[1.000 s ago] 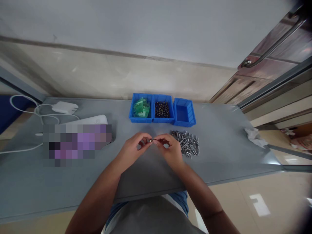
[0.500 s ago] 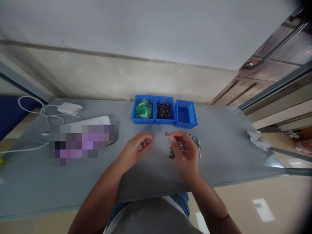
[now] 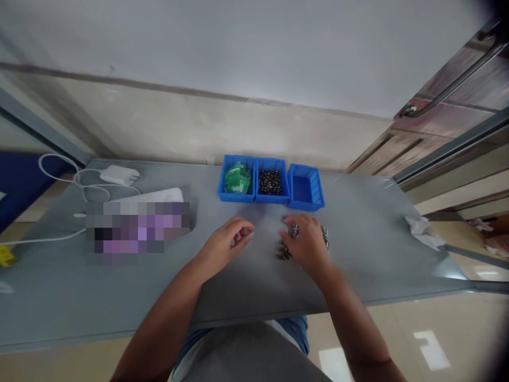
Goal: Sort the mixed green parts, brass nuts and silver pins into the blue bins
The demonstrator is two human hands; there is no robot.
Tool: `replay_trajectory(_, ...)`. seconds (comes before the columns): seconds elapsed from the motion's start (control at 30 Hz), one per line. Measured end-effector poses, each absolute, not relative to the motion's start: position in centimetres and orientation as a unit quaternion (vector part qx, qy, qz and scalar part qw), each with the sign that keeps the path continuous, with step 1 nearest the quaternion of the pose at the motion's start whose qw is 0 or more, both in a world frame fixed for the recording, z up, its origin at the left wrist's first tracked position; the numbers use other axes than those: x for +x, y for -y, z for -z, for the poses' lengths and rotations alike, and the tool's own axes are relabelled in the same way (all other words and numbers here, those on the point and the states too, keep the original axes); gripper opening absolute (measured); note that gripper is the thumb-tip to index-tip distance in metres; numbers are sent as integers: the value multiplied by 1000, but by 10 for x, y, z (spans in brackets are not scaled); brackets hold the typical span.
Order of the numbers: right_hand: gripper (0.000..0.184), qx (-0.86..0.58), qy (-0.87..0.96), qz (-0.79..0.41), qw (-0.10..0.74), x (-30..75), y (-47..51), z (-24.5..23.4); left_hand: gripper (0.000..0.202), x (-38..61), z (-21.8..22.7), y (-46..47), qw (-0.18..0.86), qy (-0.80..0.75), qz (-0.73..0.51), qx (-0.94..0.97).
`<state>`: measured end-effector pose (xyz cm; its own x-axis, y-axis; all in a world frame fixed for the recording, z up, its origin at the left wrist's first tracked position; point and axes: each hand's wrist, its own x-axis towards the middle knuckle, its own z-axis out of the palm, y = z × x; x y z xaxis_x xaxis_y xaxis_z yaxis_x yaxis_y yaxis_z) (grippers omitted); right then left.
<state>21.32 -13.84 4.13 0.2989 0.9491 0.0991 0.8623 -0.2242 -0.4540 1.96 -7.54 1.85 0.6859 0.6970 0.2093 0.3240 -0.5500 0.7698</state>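
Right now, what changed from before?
The right hand moved right, away from the left hand, onto the silver pins; the tiny part it pinched is hidden. A little dark heap now lies beside them. The left hand stayed near the middle; the blue bins stayed put.

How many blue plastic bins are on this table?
3, side by side on the grey table: a left bin holding green pieces, a middle bin holding dark small parts, and a right bin with nothing visible inside.
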Motion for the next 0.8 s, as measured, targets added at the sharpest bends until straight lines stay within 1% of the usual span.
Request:
replay_trajectory(0.1,26,-769,610,-160,106,210,156,-33,12,20,-18,76,362,-309,-242,845)
replay_trajectory(0.2,23,-768,608,-188,71,208,160,-28,13,20,-18,76,361,-309,-238,847)
replay_trajectory(0.3,22,-765,605,-205,87,209,156,-22,12,20,-18,76,362,-307,-236,848)
replay_trajectory(0.53,27,-756,608,-191,149,211,146,-11,12,20,-22,77,361,-327,-217,846)
replay_trajectory(0.8,25,-765,603,-171,145,213,136,-5,14,20,-23,78,361,-324,-224,846)
